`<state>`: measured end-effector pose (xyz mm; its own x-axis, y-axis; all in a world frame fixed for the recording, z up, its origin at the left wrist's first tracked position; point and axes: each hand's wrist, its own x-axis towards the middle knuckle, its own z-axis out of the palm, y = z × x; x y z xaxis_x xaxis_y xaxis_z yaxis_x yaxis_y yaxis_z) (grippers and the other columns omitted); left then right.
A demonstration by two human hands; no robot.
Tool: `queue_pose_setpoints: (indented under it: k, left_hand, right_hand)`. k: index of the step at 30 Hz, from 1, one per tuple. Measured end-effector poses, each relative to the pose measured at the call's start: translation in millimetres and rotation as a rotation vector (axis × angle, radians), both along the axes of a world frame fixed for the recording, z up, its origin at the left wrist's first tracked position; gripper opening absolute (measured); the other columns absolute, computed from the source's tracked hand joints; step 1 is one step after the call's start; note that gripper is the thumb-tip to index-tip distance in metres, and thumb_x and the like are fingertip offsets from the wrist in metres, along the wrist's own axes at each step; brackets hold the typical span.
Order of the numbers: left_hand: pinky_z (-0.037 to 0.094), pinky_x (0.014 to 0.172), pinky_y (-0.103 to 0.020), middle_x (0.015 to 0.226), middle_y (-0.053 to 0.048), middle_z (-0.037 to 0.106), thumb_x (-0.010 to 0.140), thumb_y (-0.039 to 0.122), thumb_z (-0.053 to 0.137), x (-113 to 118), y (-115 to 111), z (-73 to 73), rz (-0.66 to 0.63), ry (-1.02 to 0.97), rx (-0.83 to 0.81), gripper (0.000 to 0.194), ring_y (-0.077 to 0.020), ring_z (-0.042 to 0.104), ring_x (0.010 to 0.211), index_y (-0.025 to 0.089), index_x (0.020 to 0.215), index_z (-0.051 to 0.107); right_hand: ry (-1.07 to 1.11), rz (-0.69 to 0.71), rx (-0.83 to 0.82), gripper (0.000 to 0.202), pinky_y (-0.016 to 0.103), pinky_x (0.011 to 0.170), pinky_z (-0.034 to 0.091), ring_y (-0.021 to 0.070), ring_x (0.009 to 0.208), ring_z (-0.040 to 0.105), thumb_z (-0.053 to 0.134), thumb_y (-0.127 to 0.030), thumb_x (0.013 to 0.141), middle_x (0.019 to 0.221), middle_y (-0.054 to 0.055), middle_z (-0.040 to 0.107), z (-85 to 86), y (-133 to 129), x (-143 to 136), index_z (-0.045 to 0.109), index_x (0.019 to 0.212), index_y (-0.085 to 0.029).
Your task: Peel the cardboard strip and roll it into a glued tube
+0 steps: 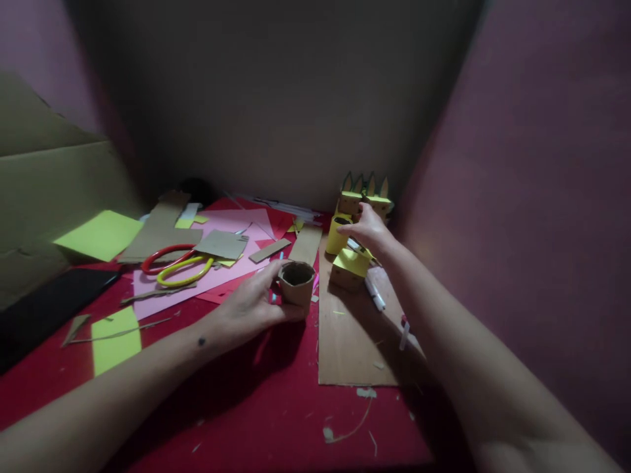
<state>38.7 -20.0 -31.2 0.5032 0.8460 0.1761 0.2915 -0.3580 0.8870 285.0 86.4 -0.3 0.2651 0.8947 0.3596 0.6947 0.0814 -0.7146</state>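
Note:
A short brown cardboard tube (296, 289) with a dark hollow top is upright in my left hand (259, 295), which closes around its left side and base. My right hand (369, 228) reaches to the back of the wooden board with thumb and forefinger apart. Its thumb overlaps the rim of a yellow paper-covered tube (336, 240); I cannot tell whether it touches. The forefinger is at a yellow-topped cardboard piece (351, 200) with several pointed spikes along its back. In front of the yellow tube sits a small yellow-topped cardboard block (349, 268).
Scissors (185, 281) with red and yellow handles lie under a cardboard square (223, 244) on pink paper (158, 299). White sticks (375, 294) rest on the board (345, 355). At left are a black flat object (59, 309) and a large cardboard sheet (64, 197). Scraps litter the red table (276, 407).

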Motion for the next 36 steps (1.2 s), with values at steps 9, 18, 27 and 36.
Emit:
queue_pose_setpoints:
  k: [9, 18, 27, 36]
  left_hand:
    - [0.050, 0.080, -0.037, 0.095, -0.004, 0.067, 0.069, 0.030, 0.076, -35.2, 19.7, 18.3, 0.106, -0.076, -0.078, 0.043, -0.0257, 0.064, 0.092, 0.022, 0.106, 0.056]
    - [0.052, 0.069, -0.033, 0.089, -0.003, 0.070, 0.067, 0.032, 0.077, -58.4, 6.6, 27.2, 0.094, 0.059, -0.098, 0.039, -0.0262, 0.067, 0.085, 0.024, 0.101, 0.060]
    - [0.051, 0.073, -0.032, 0.092, -0.003, 0.069, 0.070, 0.025, 0.076, -57.8, -31.6, -9.2, 0.008, -0.027, -0.161, 0.034, -0.0228, 0.065, 0.085, 0.020, 0.100, 0.060]
    - [0.048, 0.093, -0.044, 0.116, -0.008, 0.063, 0.072, 0.030, 0.075, -53.3, -28.3, -31.7, -0.053, -0.009, -0.128, 0.053, -0.0298, 0.059, 0.108, 0.020, 0.118, 0.051]
  right_hand:
    - [-0.136, 0.066, -0.013, 0.048, 0.052, 0.088, 0.046, 0.0368, 0.101, 0.061, 0.076, -0.012, 0.050, 0.095, 0.013, 0.065, 4.6, 24.9, -19.9, 0.065, 0.097, -0.014]
    - [0.036, 0.564, 0.063, 0.057, 0.038, 0.078, 0.052, 0.0255, 0.097, 0.061, 0.078, -0.033, 0.067, 0.107, 0.007, 0.061, 18.9, -119.6, -67.2, 0.053, 0.117, -0.022]
    - [0.004, 0.674, -0.086, 0.077, 0.044, 0.082, 0.050, 0.0263, 0.091, 0.061, 0.072, -0.030, 0.076, 0.106, 0.007, 0.063, -33.1, -164.8, -86.0, 0.032, 0.142, -0.031]
    - [0.108, 0.649, -0.072, 0.107, 0.042, 0.081, 0.052, 0.0250, 0.090, 0.064, 0.077, -0.032, 0.069, 0.105, 0.007, 0.064, -47.2, -164.4, -82.7, 0.009, 0.151, -0.026]
